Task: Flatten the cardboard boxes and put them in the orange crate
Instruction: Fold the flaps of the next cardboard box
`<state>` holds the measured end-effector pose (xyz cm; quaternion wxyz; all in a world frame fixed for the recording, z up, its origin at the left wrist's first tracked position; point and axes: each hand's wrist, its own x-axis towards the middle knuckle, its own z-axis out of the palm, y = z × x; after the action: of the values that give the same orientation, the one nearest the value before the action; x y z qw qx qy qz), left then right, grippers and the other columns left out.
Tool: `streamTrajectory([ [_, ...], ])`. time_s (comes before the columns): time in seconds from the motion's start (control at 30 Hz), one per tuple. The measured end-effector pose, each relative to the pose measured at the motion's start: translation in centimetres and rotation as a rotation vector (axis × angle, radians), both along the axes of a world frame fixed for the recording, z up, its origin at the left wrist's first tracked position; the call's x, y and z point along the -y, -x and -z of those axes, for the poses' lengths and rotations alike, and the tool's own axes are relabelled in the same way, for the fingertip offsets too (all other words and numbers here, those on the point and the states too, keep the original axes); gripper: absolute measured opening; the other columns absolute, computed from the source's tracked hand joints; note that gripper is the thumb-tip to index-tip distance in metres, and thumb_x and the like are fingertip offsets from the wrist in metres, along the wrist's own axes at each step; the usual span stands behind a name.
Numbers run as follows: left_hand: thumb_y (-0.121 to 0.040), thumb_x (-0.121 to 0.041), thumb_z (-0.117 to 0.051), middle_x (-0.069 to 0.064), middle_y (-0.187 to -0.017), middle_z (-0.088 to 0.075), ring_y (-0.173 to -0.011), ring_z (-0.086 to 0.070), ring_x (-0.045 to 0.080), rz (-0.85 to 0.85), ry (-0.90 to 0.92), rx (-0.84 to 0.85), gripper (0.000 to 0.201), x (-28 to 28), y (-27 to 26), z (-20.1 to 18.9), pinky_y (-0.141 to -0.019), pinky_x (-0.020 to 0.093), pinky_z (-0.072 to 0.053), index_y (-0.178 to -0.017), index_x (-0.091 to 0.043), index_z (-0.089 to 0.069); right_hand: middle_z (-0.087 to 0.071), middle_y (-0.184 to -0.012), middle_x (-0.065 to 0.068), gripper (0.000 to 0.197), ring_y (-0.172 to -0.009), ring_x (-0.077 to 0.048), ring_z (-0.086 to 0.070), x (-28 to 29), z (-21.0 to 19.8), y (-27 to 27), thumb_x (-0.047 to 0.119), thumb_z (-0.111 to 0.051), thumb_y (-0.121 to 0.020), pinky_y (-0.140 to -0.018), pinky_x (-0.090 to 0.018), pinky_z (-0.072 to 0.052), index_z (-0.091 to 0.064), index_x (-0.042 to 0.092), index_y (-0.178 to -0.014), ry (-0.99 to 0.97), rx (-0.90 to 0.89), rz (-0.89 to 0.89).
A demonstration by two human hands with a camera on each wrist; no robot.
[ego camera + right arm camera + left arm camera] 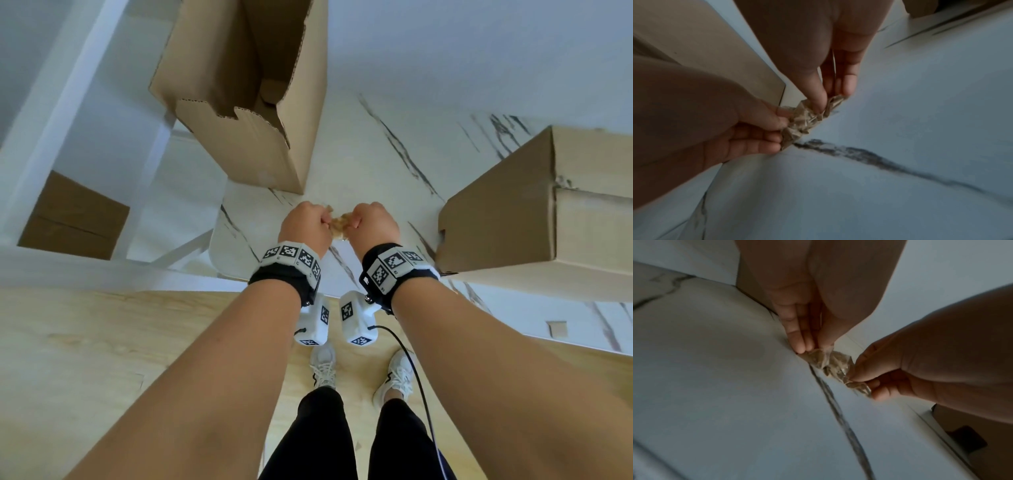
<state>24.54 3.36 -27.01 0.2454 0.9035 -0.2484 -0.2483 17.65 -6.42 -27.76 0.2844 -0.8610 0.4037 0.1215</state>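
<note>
Both hands meet over the white marble table (pixel 376 154) and pinch one crumpled wad of brownish tape (pixel 339 224) between them. My left hand (pixel 308 222) holds its left end, my right hand (pixel 371 222) its right end. The left wrist view shows the wad (pixel 830 365) between the left hand (pixel 813 348) and the right hand (pixel 861 382). In the right wrist view the wad (pixel 807 116) sits under the right hand (pixel 830 100), with the left hand (pixel 781 126) beside it. An open cardboard box (pixel 239 102) stands just beyond the hands. A closed box (pixel 513 212) lies to the right. No orange crate is in view.
A third cardboard box (pixel 72 219) sits low at the left, beyond the table's edge, beside a white frame. A small cardboard scrap (pixel 557 329) lies on the table near its front edge at the right. A black cable (pixel 421 383) hangs from the right wrist over the wooden floor.
</note>
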Motion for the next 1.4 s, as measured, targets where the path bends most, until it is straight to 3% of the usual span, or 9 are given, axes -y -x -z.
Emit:
streamTrajectory([
  [0.1,-0.089,-0.001,-0.045,0.007,-0.114,-0.067,-0.104,-0.060,0.024,-0.033,0.029,-0.050,0.036,-0.5,0.1,-0.9,-0.091,0.032,-0.048,-0.111,-0.014,-0.070,-0.052,-0.113,-0.011,0.023,-0.080,-0.026,-0.053,0.2,-0.7,0.1,0.007,-0.045,-0.092,-0.070,-0.030,-0.041,-0.064,0.005,-0.104,-0.019,-0.061,-0.025],
  [0.27,-0.082,-0.001,-0.057,0.000,-0.108,-0.060,-0.093,-0.060,0.018,-0.083,0.072,0.029,0.028,-1.5,0.2,-2.1,-0.082,0.029,-0.050,-0.094,-0.022,-0.072,-0.056,-0.120,-0.006,0.037,-0.108,-0.026,-0.056,-0.1,-2.4,0.7,0.006,-0.045,-0.091,-0.094,-0.036,-0.049,-0.068,0.021,-0.116,-0.029,-0.099,-0.100],
  [0.47,-0.084,0.001,-0.054,0.002,-0.107,-0.057,-0.091,-0.058,0.018,-0.069,0.069,0.058,0.030,-1.9,0.4,-3.4,-0.078,0.026,-0.047,-0.092,-0.022,-0.072,-0.055,-0.130,-0.006,0.036,-0.113,-0.023,-0.058,-0.4,-4.0,1.6,0.008,-0.052,-0.091,-0.095,-0.033,-0.049,-0.061,0.017,-0.125,-0.082,-0.021,-0.087],
  [0.67,-0.083,0.008,-0.049,-0.001,-0.101,-0.069,-0.090,-0.061,0.011,-0.169,0.183,-0.096,0.036,-2.8,1.3,-3.7,-0.082,0.021,-0.046,-0.098,-0.015,-0.073,-0.058,-0.126,0.001,0.038,-0.109,-0.016,-0.058,-1.5,-4.6,3.1,0.015,-0.059,-0.089,-0.083,-0.022,-0.042,-0.060,0.028,-0.124,-0.146,0.082,-0.140],
  [0.9,-0.076,0.012,-0.041,0.000,-0.102,-0.070,-0.098,-0.063,0.016,-0.284,0.231,-0.143,0.047,-4.5,1.3,-2.9,-0.088,0.028,-0.051,-0.094,-0.019,-0.072,-0.048,-0.115,-0.004,0.045,-0.098,-0.026,-0.057,-4.1,-2.6,3.0,0.011,-0.050,-0.088,-0.085,-0.034,-0.052,-0.061,0.036,-0.123,-0.087,-0.062,-0.274],
  [1.07,-0.080,0.006,-0.045,-0.006,-0.113,-0.067,-0.103,-0.061,0.015,-0.309,0.114,-0.055,0.044,-6.2,0.0,-2.6,-0.089,0.028,-0.049,-0.096,-0.027,-0.069,-0.043,-0.119,-0.004,0.056,-0.099,-0.027,-0.055,-4.4,-2.0,2.4,0.003,-0.044,-0.088,-0.084,-0.033,-0.051,-0.053,0.033,-0.134,-0.120,-0.005,-0.159],
  [1.2,-0.082,0.007,-0.043,-0.002,-0.116,-0.066,-0.106,-0.060,0.016,-0.261,0.081,-0.122,0.046,-6.5,-0.4,-3.1,-0.082,0.022,-0.043,-0.107,-0.021,-0.069,-0.045,-0.123,-0.005,0.045,-0.104,-0.026,-0.057,-4.8,-2.6,1.4,0.011,-0.047,-0.093,-0.088,-0.033,-0.051,-0.054,0.028,-0.134,-0.138,0.066,-0.144],
  [1.3,-0.083,0.007,-0.041,0.001,-0.117,-0.066,-0.108,-0.060,0.018,-0.243,0.095,-0.118,0.044,-6.5,-0.3,-4.0,-0.083,0.022,-0.042,-0.109,-0.017,-0.068,-0.046,-0.128,-0.004,0.036,-0.102,-0.022,-0.058,-4.6,-3.4,1.4,0.014,-0.050,-0.095,-0.076,-0.026,-0.045,-0.056,0.024,-0.129,-0.115,0.106,-0.094],
  [1.4,-0.084,0.007,-0.041,0.002,-0.116,-0.066,-0.107,-0.060,0.019,-0.248,0.120,-0.083,0.043,-6.3,0.0,-5.3,-0.085,0.022,-0.042,-0.108,-0.015,-0.068,-0.048,-0.128,-0.004,0.038,-0.103,-0.021,-0.056,-4.0,-4.9,2.0,0.008,-0.050,-0.091,-0.077,-0.025,-0.043,-0.058,0.019,-0.127,-0.096,0.122,-0.072],
])
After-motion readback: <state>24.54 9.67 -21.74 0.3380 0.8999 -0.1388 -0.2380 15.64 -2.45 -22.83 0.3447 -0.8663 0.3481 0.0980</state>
